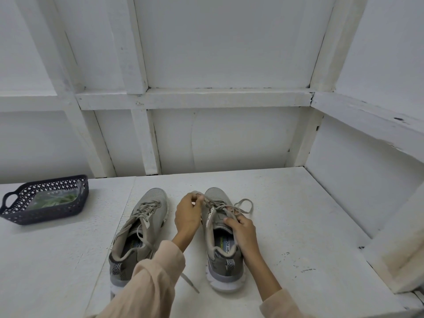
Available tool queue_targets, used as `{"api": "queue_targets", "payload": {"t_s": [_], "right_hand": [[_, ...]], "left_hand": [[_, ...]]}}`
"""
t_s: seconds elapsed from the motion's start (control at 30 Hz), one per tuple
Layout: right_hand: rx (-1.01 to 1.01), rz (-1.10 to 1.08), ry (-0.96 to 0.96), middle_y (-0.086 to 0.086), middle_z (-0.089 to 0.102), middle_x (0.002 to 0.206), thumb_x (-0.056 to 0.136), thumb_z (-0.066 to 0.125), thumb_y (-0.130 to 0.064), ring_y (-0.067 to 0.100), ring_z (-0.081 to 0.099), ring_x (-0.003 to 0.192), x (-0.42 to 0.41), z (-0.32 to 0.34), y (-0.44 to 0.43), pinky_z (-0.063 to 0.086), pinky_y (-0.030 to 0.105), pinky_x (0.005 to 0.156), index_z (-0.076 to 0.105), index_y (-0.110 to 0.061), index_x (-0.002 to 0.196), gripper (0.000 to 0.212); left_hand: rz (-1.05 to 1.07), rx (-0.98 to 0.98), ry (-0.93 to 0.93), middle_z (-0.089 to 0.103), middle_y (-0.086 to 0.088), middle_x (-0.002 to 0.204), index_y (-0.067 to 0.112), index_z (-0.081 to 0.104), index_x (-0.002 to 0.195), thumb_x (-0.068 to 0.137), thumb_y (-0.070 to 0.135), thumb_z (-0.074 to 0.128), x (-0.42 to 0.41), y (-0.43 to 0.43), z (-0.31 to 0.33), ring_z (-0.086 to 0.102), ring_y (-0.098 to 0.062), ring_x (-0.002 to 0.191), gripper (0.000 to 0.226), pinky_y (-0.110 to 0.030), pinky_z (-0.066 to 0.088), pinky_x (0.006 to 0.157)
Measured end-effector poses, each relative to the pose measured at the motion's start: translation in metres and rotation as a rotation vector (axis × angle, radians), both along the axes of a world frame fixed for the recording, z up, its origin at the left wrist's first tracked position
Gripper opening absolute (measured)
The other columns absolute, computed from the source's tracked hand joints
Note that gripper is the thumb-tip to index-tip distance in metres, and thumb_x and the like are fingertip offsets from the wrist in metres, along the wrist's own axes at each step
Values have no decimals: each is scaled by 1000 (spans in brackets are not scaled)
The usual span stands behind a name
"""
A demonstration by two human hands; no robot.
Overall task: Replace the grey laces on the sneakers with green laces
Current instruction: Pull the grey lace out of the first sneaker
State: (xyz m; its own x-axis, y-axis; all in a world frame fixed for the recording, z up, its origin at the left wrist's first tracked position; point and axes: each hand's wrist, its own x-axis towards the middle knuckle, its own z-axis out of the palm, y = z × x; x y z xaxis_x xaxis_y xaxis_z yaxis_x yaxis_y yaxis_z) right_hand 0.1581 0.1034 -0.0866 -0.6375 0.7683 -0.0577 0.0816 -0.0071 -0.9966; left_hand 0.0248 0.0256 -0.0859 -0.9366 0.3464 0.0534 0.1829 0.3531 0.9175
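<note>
Two grey sneakers stand side by side on the white surface, toes pointing away. The left sneaker (140,228) has loose grey laces trailing over its heel. On the right sneaker (221,239), the grey lace (244,204) is partly pulled out and loops off to the right. My left hand (188,214) pinches a strand of that lace near the toe end. My right hand (243,230) rests on the right sneaker's tongue with its fingers curled round the lace. Green laces (55,199) lie in a clear bag inside the dark basket.
A dark blue perforated basket (13,214) with handles sits at the far left of the white table (298,226). White framed walls close in the back and the right, with a raised white ledge (394,255) along the right edge.
</note>
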Motion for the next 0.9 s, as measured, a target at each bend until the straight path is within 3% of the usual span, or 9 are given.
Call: {"api": "queue_targets", "payload": {"t_s": [0.1, 0.17, 0.3, 0.4, 0.5, 0.57, 0.7, 0.77, 0.9], "right_hand": [[1, -1, -6, 0, 73, 92, 86, 65, -10, 16, 67, 89, -1, -2, 1, 51, 22, 74, 72, -28, 84, 19], [-4, 4, -11, -1, 72, 92, 86, 65, -10, 14, 66, 87, -1, -2, 1, 50, 17, 70, 72, -26, 85, 18], [-24, 9, -17, -3, 72, 87, 87, 64, -10, 9, 65, 81, 0, -2, 2, 46, 8, 62, 74, -18, 94, 15], [-38, 10, -18, -2, 72, 86, 87, 64, -11, 12, 66, 81, 1, -3, 2, 48, 13, 65, 73, -18, 93, 13], [-31, 6, -26, -2, 73, 86, 86, 65, -12, 16, 67, 85, -1, -4, 2, 50, 23, 72, 73, -21, 89, 13], [-27, 4, -31, -2, 73, 84, 86, 65, -12, 15, 67, 83, -1, -4, 2, 50, 22, 70, 73, -20, 89, 12], [-44, 12, -21, 2, 73, 82, 88, 64, -12, 16, 67, 79, 1, -4, 3, 50, 22, 68, 73, -19, 85, 11], [-47, 11, -13, 1, 73, 83, 88, 64, -12, 18, 68, 81, 1, -4, 3, 51, 23, 69, 73, -19, 85, 12], [-45, 7, -15, -1, 74, 86, 87, 64, -12, 14, 67, 82, 0, -4, 1, 50, 20, 68, 74, -20, 89, 13]], "left_hand": [[-120, -103, -42, 67, 11, 88, 29, 61, 76, 89, 44, 63, 2, 0, -1, 60, -13, 85, 20, -34, 47, 80], [-179, -174, -59, 68, 9, 86, 28, 61, 75, 87, 46, 65, 0, 1, -5, 61, -15, 86, 22, -33, 47, 78], [-21, -26, -11, 69, 1, 95, 25, 60, 81, 91, 40, 58, 0, 3, -1, 61, -22, 87, 18, -39, 50, 81], [21, 34, 20, 67, 2, 95, 26, 57, 82, 93, 43, 58, -1, 2, 3, 59, -18, 80, 21, -40, 49, 79], [-136, -116, -34, 66, 10, 88, 27, 60, 81, 86, 53, 64, 1, 2, 0, 60, -13, 81, 26, -31, 45, 72], [-172, -167, -8, 66, 8, 80, 27, 61, 74, 86, 52, 63, 2, 2, -3, 60, -16, 77, 28, -31, 43, 69], [59, 95, 35, 67, 8, 80, 27, 60, 75, 92, 39, 61, 6, 4, 2, 62, -18, 78, 20, -35, 47, 72], [75, 150, -10, 67, 8, 82, 26, 59, 77, 92, 39, 62, 5, 4, 2, 62, -17, 80, 21, -36, 47, 75], [-129, -48, -65, 66, 11, 82, 24, 62, 80, 86, 50, 67, 1, 1, -6, 60, -11, 78, 27, -32, 46, 72]]}}
